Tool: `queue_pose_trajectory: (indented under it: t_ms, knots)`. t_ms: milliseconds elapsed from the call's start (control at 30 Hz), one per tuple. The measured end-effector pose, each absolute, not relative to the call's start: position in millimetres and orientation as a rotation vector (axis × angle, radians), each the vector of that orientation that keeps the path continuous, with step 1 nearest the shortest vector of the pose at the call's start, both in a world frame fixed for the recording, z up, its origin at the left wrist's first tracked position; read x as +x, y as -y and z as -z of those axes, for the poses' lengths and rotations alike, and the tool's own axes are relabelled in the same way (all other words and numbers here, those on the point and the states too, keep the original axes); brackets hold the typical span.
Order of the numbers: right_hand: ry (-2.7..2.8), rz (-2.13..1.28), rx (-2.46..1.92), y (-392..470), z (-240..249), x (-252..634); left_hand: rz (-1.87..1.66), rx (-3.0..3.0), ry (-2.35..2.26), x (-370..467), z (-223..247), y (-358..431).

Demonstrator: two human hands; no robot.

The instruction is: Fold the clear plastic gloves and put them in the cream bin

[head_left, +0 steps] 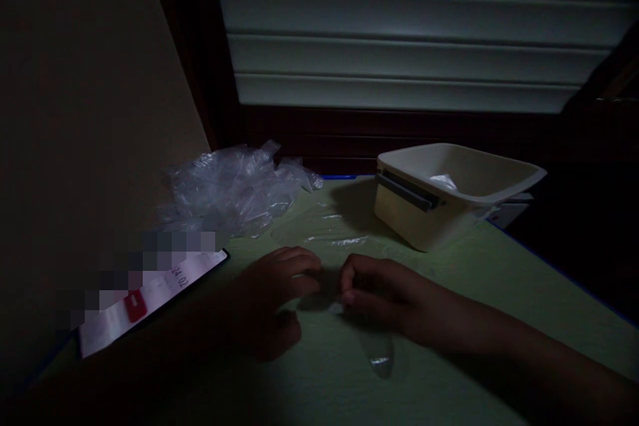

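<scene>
My right hand (377, 293), thumb and index finger pinched together, holds a small clear plastic bag (382, 359). A whitish bit of the bag pokes out at the fingertips, and its rounded lower end hangs below the hand with a glint of light on it. To the left, my left hand (279, 299) is empty, its fingers curved and the thumb held apart from them. A short gap separates the two hands over the green tabletop (319, 379). The scene is dark, so the bag's contents cannot be made out.
A heap of clear plastic bags (234, 190) lies at the back left. A cream bin (419, 213) with a grey handle stands at the back right, with something shiny and whitish inside. A lit phone (160, 306) lies at the left. Behind is a slatted shutter (399, 60).
</scene>
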State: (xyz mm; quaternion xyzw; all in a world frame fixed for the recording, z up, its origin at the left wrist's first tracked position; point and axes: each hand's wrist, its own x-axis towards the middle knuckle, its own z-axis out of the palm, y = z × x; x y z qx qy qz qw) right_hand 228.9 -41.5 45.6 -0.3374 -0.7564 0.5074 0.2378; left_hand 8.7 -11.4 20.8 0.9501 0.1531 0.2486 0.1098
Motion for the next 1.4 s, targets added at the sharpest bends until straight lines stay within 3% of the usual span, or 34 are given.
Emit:
queue_pose_trajectory:
  t_ms: [167,600,1233,1400]
  knots:
    - [1.662,-1.638,-0.894,35.5,-36.9,223.5,-0.692,2.782,-0.518,12.2,-22.8,12.9]
    - [1.633,-1.687,-0.855,29.4,-34.5,224.9,-0.731,2.685,-0.531,12.4,-12.7,8.3]
    - [1.646,-1.39,-1.046,22.4,-21.6,225.9,-0.819,2.463,-0.546,11.2,-10.1,4.0]
    - [1.85,-1.127,-1.178,23.4,-21.1,225.9,-0.894,2.476,-0.513,10.9,-6.7,1.5]
